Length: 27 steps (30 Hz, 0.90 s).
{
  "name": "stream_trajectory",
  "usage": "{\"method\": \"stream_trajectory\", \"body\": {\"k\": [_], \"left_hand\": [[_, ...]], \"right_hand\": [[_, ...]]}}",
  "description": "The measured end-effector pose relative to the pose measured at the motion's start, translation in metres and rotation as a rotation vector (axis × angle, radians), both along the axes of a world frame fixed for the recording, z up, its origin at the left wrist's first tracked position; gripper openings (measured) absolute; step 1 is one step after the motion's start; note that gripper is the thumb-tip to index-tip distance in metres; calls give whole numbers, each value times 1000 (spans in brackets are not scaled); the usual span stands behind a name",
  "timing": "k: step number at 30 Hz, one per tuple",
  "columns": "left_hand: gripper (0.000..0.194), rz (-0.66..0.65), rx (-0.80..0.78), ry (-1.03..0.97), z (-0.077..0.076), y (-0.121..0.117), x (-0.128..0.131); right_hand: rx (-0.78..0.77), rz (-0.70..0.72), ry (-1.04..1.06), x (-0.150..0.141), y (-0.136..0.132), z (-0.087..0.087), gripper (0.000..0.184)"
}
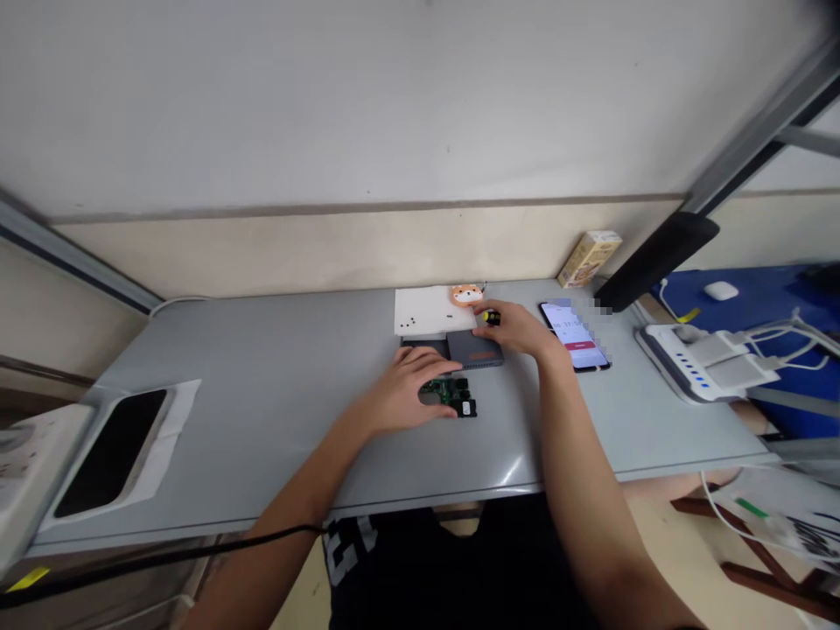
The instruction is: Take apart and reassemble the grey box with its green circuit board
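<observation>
My left hand (408,392) arches over a green circuit board (444,390), thumb and fingers spread apart. Its thumb reaches beside a black part with a white label (465,408), and its fingertips rest by a dark tray-like case half (430,344). In my right hand (515,328) is a screwdriver (492,318) with a black and yellow handle; its shaft is hard to make out. The fingertips of that hand touch the far right corner of a dark grey case piece (476,348). Several tiny dark screws (408,322) lie on a white sheet (426,304) behind the case.
An orange and white animal-faced item (466,295) sits on the sheet's far edge. To the right are a lit phone (576,336), a small carton (589,258) and a power strip (689,363) with plugs. A dark-screened device (115,451) lies at the left.
</observation>
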<state>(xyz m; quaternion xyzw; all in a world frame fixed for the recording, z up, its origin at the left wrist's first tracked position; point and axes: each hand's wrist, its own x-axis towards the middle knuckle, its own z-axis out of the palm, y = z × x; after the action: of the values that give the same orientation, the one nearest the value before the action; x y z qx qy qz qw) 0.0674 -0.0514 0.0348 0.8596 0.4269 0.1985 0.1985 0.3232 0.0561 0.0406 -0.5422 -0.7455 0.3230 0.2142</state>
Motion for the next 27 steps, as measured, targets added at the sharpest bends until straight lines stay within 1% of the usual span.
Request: {"method": "stream_trajectory", "body": {"k": [3,5,6,9,11,14,18,22,24,27], "left_hand": [[34,171,139,-24,-5,10,-16],[27,269,199,-16,-10,17,-27],[24,291,210,-9,-14,20,-33],[20,294,214,-9,-23,28,-44],[19,302,216,-15,-26,30,-47],[17,339,213,-19,-25,30,-48],[17,352,196,-17,-21,29,-48],[17,375,188,2,-22,29,-52],[18,377,203,0,-23,30,-53],[23,374,279,16,-22,27,-47]], "right_hand": [[26,-15,-20,1,-1,1,39],[46,-22,-24,2,-2,2,36],[49,-23,-24,2,-2,2,35],[34,-9,-14,1,-2,1,33],[31,8,-3,0,-2,0,34],[52,28,19,-3,-3,0,34],[42,61,39,-7,-4,1,33],[61,82,22,-9,-4,0,33],[85,87,15,-10,-4,0,34],[88,82,11,-10,-4,-1,32]]}}
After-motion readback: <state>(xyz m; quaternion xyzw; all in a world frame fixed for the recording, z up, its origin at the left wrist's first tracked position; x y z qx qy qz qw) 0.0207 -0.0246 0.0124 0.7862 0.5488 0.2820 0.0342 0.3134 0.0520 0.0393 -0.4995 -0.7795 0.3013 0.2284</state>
